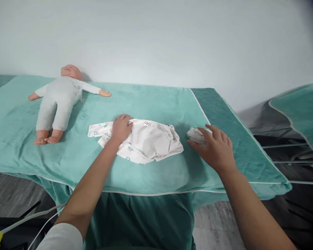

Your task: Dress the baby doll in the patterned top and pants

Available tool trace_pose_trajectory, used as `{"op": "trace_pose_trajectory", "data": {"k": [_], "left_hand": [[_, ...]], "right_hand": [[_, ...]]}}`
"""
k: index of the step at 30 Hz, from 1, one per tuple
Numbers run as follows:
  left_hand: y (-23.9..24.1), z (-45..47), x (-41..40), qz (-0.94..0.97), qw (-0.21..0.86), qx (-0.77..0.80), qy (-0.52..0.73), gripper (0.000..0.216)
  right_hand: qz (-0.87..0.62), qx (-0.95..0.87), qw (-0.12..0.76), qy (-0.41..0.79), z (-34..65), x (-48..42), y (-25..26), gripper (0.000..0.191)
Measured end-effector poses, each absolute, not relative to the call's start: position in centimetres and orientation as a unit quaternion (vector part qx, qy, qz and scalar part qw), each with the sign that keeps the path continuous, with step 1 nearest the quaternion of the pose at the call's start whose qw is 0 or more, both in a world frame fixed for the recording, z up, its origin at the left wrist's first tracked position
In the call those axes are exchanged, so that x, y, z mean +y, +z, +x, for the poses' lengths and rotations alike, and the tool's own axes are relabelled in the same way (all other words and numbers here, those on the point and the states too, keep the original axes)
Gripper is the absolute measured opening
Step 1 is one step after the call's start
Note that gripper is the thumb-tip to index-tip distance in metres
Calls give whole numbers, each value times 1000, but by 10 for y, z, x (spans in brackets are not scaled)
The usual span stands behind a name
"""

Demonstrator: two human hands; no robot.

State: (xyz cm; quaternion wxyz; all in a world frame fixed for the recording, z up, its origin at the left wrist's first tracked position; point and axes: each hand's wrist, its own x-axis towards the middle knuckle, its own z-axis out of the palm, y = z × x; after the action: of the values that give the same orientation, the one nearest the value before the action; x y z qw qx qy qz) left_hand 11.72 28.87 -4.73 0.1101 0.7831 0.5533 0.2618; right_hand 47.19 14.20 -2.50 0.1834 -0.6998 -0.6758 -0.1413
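A white baby top (pixel 148 140) with small teal and coloured prints lies on the green bed cover, creased, one sleeve stretched to the left. My left hand (pixel 122 128) rests on it near that sleeve, palm down; its fingertips are partly hard to see. To the right of the top is a small crumpled white cloth (pixel 196 135). Over and beside this cloth hovers my right hand (pixel 217 146), thumb and fingers apart; whether it touches the cloth I cannot tell.
A baby doll (pixel 57 102) in white clothing lies on its back at the left, arms spread. The green cover (pixel 156 180) hangs over the front edge. Behind runs a pale wall (pixel 156 41). Metal rails (pixel 289 162) stand at the right; cables (pixel 31 219) cross the lower left.
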Motion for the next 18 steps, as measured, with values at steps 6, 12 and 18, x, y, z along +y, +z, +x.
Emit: {"op": "trace_pose_trajectory", "data": {"k": [6, 12, 18], "left_hand": [[-43, 117, 286, 772, 127, 552, 289, 19], [-34, 115, 273, 770, 83, 541, 328, 23], [7, 102, 265, 787, 3, 523, 327, 22]], "right_hand": [[-641, -715, 268, -77, 424, 158, -28, 44], [-620, -690, 358, 103, 365, 216, -29, 44], [-608, -728, 303, 95, 330, 257, 18, 17]]}}
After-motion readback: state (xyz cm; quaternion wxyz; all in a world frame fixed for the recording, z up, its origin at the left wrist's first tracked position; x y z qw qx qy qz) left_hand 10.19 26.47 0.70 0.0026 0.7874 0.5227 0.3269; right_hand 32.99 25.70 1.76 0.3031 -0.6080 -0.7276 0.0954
